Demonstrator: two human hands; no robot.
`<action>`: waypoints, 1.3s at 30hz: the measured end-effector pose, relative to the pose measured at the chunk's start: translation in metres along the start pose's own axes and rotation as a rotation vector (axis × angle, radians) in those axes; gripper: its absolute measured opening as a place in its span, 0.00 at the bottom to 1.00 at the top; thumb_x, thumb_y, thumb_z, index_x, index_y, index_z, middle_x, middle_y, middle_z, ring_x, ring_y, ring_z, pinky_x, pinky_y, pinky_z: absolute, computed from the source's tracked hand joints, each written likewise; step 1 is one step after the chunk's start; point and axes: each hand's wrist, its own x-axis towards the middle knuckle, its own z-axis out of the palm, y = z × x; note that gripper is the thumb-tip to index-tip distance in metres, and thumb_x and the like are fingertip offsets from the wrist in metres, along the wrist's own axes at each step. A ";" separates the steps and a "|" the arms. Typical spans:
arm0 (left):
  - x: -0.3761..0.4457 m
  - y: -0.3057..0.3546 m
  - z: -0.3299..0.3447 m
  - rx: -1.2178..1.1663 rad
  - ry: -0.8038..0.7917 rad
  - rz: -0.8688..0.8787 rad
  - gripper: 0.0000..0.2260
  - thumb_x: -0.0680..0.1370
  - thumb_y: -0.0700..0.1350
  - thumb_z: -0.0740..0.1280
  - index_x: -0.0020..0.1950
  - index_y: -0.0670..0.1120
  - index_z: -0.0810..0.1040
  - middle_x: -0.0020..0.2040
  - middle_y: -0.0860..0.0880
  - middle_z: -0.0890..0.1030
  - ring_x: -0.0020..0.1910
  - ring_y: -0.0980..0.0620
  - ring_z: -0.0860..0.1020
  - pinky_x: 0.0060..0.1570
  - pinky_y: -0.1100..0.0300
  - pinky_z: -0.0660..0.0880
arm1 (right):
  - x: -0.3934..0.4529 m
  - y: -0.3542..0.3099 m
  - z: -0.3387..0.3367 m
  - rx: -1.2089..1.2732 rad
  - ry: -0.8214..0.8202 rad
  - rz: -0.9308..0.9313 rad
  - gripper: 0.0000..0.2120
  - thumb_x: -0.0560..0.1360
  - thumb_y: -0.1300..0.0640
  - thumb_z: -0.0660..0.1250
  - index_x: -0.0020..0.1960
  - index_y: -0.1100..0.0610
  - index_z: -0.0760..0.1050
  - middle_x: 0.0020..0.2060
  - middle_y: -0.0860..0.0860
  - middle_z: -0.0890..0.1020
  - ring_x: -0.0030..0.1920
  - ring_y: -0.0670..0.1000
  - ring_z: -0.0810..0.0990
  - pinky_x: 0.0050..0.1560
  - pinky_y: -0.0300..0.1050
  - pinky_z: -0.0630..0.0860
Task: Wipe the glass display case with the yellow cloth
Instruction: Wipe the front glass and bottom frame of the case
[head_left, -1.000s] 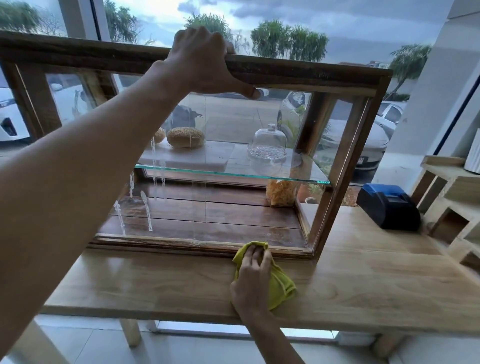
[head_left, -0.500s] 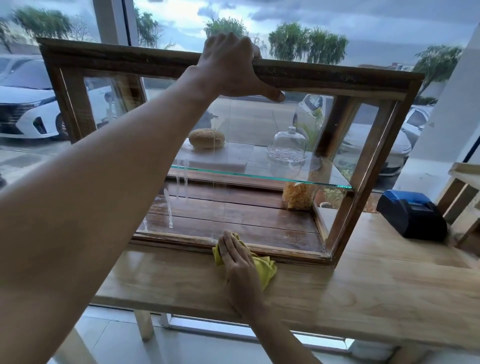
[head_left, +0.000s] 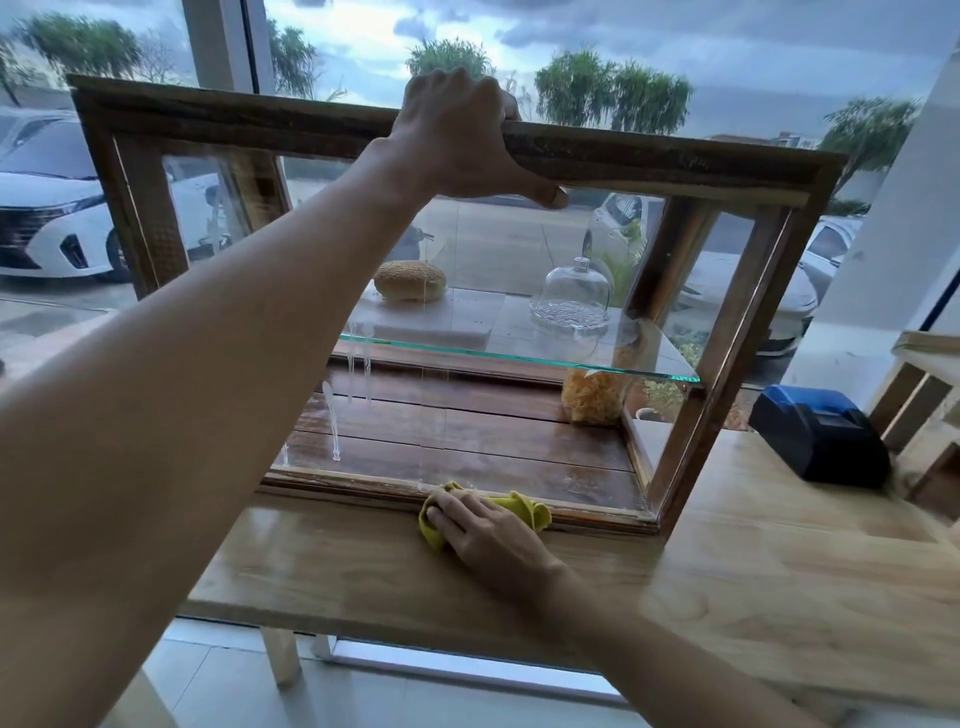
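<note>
A glass display case (head_left: 727, 161) with a dark wooden frame stands on a light wooden counter (head_left: 753, 582). My left hand (head_left: 462, 140) grips the top rail of the frame, thumb under it. My right hand (head_left: 488, 535) presses the yellow cloth (head_left: 530, 506) against the bottom front rail of the case, near its middle. Most of the cloth is under my fingers. Inside, a glass shelf (head_left: 519, 358) carries a bun (head_left: 410, 280) and a glass dome (head_left: 571, 296). Streaks run down the front pane.
A blue and black device (head_left: 815, 436) sits on the counter right of the case. Wooden shelving (head_left: 930, 374) stands at the far right. A jar of yellow snacks (head_left: 592, 397) is on the case floor. Parked cars (head_left: 47, 218) show through the window behind.
My right hand has slid the cloth leftward along the bottom rail of the case and then back a little to the right. My left hand has kept its grip on the top rail.
</note>
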 end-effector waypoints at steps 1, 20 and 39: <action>0.000 -0.001 0.000 0.003 0.005 0.001 0.46 0.53 0.80 0.61 0.53 0.46 0.81 0.42 0.46 0.83 0.41 0.49 0.74 0.49 0.58 0.66 | -0.002 0.001 0.001 -0.007 0.008 0.001 0.17 0.76 0.60 0.54 0.57 0.60 0.80 0.57 0.56 0.80 0.54 0.54 0.80 0.54 0.46 0.78; 0.001 0.000 0.000 0.028 0.015 0.022 0.42 0.55 0.79 0.63 0.52 0.46 0.81 0.38 0.48 0.81 0.39 0.49 0.74 0.46 0.60 0.64 | 0.059 0.051 -0.060 -0.246 0.580 0.190 0.17 0.76 0.69 0.61 0.63 0.65 0.76 0.61 0.58 0.73 0.58 0.57 0.72 0.59 0.50 0.73; 0.002 -0.003 0.002 0.043 0.015 0.027 0.43 0.55 0.79 0.62 0.54 0.47 0.81 0.43 0.48 0.83 0.44 0.48 0.78 0.47 0.60 0.65 | 0.006 0.054 0.013 -0.169 -0.043 -0.237 0.25 0.79 0.59 0.53 0.76 0.57 0.59 0.75 0.52 0.63 0.74 0.50 0.61 0.76 0.44 0.51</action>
